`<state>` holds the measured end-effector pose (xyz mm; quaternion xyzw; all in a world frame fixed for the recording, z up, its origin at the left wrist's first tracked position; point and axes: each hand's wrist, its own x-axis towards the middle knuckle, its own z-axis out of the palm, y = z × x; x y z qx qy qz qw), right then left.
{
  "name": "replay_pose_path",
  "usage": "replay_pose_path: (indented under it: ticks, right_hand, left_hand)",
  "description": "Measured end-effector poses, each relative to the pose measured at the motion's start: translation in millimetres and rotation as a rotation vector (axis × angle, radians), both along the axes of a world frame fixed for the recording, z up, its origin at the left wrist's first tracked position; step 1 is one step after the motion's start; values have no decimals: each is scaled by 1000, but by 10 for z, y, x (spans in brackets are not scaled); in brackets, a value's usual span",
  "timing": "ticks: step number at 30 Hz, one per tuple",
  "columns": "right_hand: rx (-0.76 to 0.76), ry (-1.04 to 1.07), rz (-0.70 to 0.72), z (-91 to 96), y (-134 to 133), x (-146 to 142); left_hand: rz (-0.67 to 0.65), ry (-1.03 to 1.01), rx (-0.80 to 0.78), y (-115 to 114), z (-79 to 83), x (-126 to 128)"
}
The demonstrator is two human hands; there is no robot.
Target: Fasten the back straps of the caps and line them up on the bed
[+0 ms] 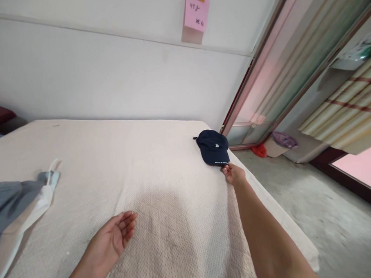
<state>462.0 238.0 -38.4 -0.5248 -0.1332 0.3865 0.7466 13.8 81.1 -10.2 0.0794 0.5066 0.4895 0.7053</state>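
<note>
A navy blue baseball cap (212, 145) with small white lettering lies at the far right of the cloth-covered surface (160, 162). My right hand (234, 173) reaches out to it and pinches the edge of its brim between thumb and fingers. Over the near part of the cloth, my left hand (115, 234) is held palm inward with its fingers loosely curled and nothing in it. Folded grey and white clothing (19, 205) with a white drawstring lies to the left of that hand.
A white wall (123, 79) with a pink note (196, 12) stands behind the surface. To the right are a concrete floor (318, 190), a sliding door (268, 69), a bin with a purple liner (280, 144), a red bag (259, 150) and a striped curtain (349, 105).
</note>
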Motion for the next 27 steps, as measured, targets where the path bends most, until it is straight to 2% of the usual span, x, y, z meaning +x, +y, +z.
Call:
replay_pose_path:
  ticks: [4, 10, 14, 18, 21, 22, 24, 26, 27]
  right_hand:
    - [-107, 79, -126, -42, -5, -26]
    - [-71, 1, -318, 35, -260, -310]
    - [-53, -145, -298, 42, -485, -584]
    - [-125, -359, -101, 25, -652, -903]
    - [-197, -429, -59, 44, -691, -1290]
    - [-198, -373, -26, 65, -699, -1476]
    - [-197, -276, 135, 143, -734, -1953]
    - [-152, -214, 358, 279, -820, -2548]
    - [-115, -176, 529, 368, -883, -2873]
  left_hand:
    - [13, -11, -3, -29, 45, -2]
    - [79, -68, -33, -60, 127, -85]
    - [119, -148, -29, -91, 152, -201]
    - [191, -168, -35, -141, 154, -327]
    - [282, -183, -27, -166, 135, -426]
    - [318, -187, -20, -170, 126, -461]
    - [398, -188, -2, -171, 103, -532]
    - [480, -178, 13, -165, 77, -603]
    - [517, -171, 16, -160, 63, -638]
